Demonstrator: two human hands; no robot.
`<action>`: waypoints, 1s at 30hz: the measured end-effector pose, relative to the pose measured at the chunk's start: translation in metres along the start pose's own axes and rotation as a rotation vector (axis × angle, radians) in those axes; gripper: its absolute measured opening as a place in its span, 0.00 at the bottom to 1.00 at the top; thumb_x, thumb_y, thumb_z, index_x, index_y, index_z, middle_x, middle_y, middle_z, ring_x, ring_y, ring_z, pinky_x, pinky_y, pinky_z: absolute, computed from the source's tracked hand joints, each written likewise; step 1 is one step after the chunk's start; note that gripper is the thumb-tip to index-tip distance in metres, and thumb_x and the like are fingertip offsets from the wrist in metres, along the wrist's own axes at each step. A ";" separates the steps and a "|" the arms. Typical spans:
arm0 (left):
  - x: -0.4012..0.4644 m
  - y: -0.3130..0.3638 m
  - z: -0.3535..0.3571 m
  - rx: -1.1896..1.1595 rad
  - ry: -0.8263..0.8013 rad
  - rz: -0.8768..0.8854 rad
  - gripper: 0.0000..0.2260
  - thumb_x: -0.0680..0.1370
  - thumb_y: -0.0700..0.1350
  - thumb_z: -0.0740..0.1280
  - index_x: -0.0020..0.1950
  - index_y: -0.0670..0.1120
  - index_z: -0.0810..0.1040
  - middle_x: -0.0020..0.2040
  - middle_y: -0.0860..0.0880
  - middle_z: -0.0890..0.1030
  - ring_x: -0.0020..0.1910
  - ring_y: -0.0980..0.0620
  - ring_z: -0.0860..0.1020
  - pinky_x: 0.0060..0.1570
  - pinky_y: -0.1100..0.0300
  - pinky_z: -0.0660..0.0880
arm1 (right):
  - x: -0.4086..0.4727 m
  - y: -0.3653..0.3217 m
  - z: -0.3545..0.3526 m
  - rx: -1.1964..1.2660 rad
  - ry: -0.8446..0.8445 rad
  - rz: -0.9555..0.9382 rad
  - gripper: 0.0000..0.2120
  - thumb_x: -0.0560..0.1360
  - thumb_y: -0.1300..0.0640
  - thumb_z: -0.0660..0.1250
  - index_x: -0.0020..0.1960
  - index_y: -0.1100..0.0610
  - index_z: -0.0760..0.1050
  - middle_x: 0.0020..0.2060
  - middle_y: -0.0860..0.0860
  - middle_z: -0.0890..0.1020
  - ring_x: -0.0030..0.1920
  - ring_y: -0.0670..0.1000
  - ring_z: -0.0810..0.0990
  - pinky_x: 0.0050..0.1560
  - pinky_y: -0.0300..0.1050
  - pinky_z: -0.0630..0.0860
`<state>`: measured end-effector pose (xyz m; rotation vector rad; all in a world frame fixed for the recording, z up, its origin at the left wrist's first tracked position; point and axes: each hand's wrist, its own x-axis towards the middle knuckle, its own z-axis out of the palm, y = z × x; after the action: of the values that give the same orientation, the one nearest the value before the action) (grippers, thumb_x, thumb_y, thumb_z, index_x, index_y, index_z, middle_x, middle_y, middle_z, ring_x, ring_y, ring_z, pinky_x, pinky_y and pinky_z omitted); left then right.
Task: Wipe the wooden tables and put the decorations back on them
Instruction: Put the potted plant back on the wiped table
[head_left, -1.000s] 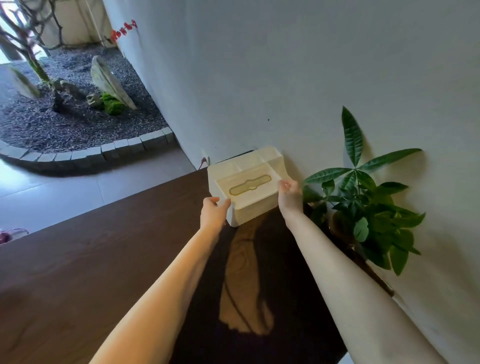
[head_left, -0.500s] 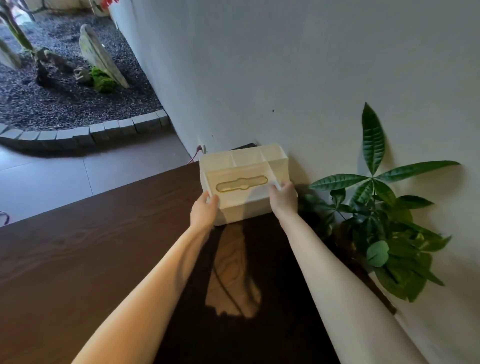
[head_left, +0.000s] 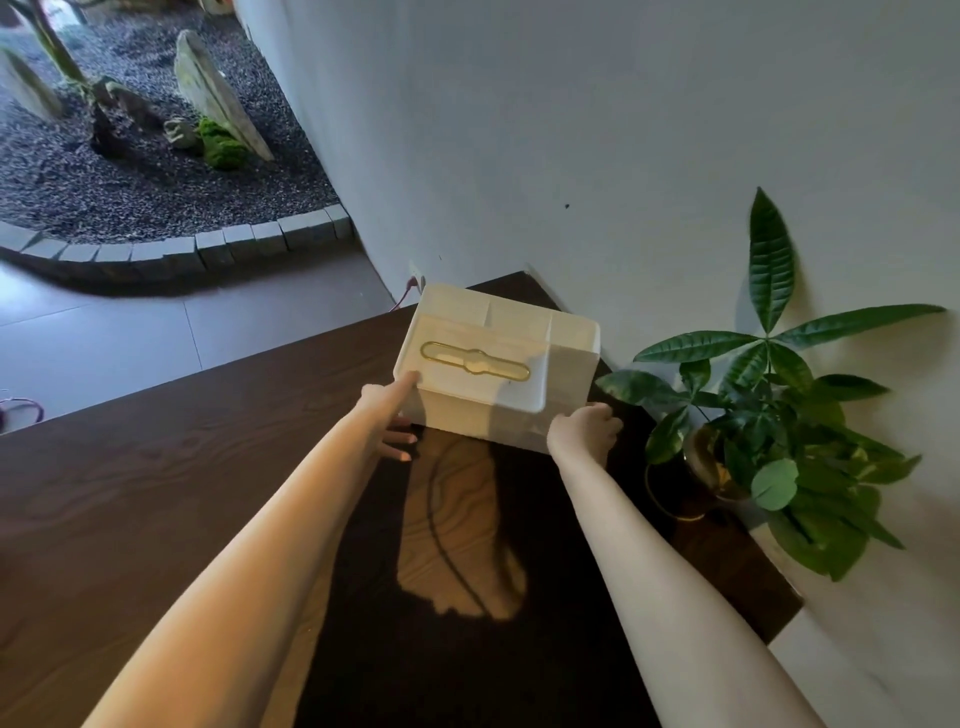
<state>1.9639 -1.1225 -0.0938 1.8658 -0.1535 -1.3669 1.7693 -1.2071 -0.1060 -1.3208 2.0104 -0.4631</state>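
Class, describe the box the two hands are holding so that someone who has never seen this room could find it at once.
Start at the dark wooden table standing against the white wall. At its far end, left of the potted plant, the left hand and right hand hold a tissue box. It is the only cream thing there, with a gold-rimmed slot in its lid and open compartments behind.

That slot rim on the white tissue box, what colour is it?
Gold, an oblong ring on the cream-white tissue box lid, clearest in the head view.

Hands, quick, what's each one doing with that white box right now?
Left hand: thumb on the white tissue box, fingers spread beneath its corner, gripping it.
Right hand: fingers curled round the box's near right corner.
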 end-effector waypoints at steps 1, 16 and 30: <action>0.001 0.000 -0.001 -0.008 0.007 0.007 0.33 0.78 0.54 0.63 0.76 0.43 0.52 0.65 0.36 0.72 0.58 0.37 0.76 0.46 0.42 0.76 | 0.000 0.002 0.000 0.000 0.005 0.029 0.20 0.77 0.63 0.62 0.68 0.62 0.62 0.66 0.60 0.64 0.64 0.61 0.69 0.57 0.54 0.74; 0.018 0.039 0.052 0.006 -0.080 0.201 0.30 0.78 0.47 0.64 0.76 0.48 0.55 0.70 0.39 0.66 0.61 0.37 0.73 0.35 0.53 0.79 | 0.011 0.026 -0.006 0.659 -0.140 0.339 0.17 0.78 0.72 0.50 0.64 0.68 0.69 0.61 0.66 0.73 0.42 0.57 0.79 0.39 0.43 0.79; 0.049 0.064 0.101 0.034 -0.128 0.333 0.27 0.80 0.48 0.61 0.76 0.45 0.56 0.69 0.42 0.68 0.52 0.44 0.78 0.39 0.55 0.80 | 0.020 0.028 0.000 0.842 -0.157 0.427 0.20 0.76 0.73 0.53 0.68 0.67 0.63 0.59 0.67 0.72 0.35 0.54 0.79 0.24 0.37 0.76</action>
<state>1.9208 -1.2441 -0.0977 1.6890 -0.5312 -1.2545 1.7456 -1.2138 -0.1301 -0.3886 1.6035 -0.8400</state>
